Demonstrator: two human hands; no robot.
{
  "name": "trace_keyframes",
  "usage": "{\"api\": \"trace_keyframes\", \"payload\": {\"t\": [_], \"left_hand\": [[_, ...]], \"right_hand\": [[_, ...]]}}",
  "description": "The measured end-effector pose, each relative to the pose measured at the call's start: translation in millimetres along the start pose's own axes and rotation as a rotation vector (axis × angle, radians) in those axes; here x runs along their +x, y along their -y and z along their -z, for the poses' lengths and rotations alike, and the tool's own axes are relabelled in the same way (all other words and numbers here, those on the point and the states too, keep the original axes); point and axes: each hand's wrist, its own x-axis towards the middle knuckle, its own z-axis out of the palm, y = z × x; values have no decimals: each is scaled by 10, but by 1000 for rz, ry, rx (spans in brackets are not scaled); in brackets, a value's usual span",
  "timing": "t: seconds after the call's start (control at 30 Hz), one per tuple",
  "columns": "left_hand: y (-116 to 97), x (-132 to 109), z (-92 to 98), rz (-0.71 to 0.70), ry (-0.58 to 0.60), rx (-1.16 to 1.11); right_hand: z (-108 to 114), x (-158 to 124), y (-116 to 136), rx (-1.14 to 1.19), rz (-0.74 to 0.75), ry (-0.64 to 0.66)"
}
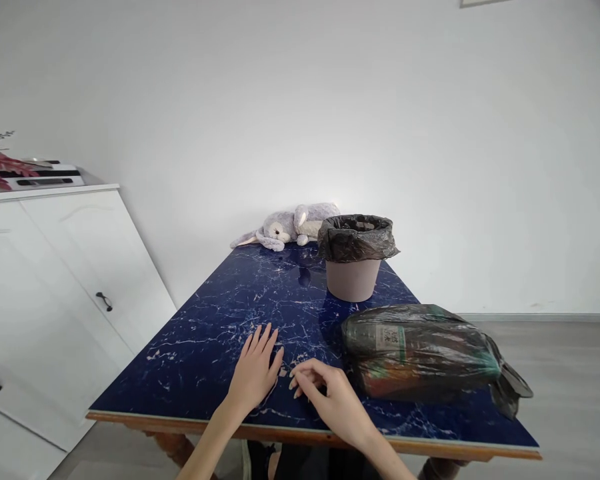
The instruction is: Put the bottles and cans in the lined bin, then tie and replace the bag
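My left hand (254, 372) lies flat on the dark blue marbled tabletop (220, 340), fingers stretched out and nothing under them that I can see. Beside it, my right hand (330, 397) rests with its fingers curled in and the thumb against them; no object shows in it. Nearest to that hand is a tied black plastic bag (425, 353), lying on its side at the right, its knot towards the table's edge. Packaging with printed labels shows through the thin film. Behind the bag stands a greyish-pink trash can (353, 280) lined with a black trash bag (355, 243).
At the far end, against the wall, a grey plush rabbit (285, 227) lies on its side. A white cabinet (75, 267) stands left of the table, with red artificial flowers (5, 162) on top. The wooden table edge (280, 433) runs in front of me.
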Motion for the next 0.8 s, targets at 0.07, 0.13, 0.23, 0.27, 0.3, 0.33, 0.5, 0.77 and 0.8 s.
{"api": "trace_keyframes", "payload": {"t": [0.07,0.13,0.23,0.27,0.3,0.33,0.5,0.77,0.8], "left_hand": [[-4,5,40,-1,6,-16],[-20,8,82,3,14,-33],[-50,4,131,25,20,-71],[-58,0,143,32,21,-85],[-64,-5,152,38,21,-97],[-68,-9,159,42,21,-106],[-71,-31,185,37,10,-139],[-65,-43,191,29,4,-168],[-66,-43,193,28,0,-171]], "right_hand": [[-63,55,-38,-17,5,-1],[-89,62,-56,-59,17,2],[-100,33,-86,-92,30,-32],[-103,25,-99,-90,30,-50],[-106,20,-113,-87,29,-69],[-111,18,-126,-84,28,-84],[-120,24,-147,-73,30,-113],[-105,-15,-70,-70,17,-111],[-103,-16,-69,-73,13,-110]]}}
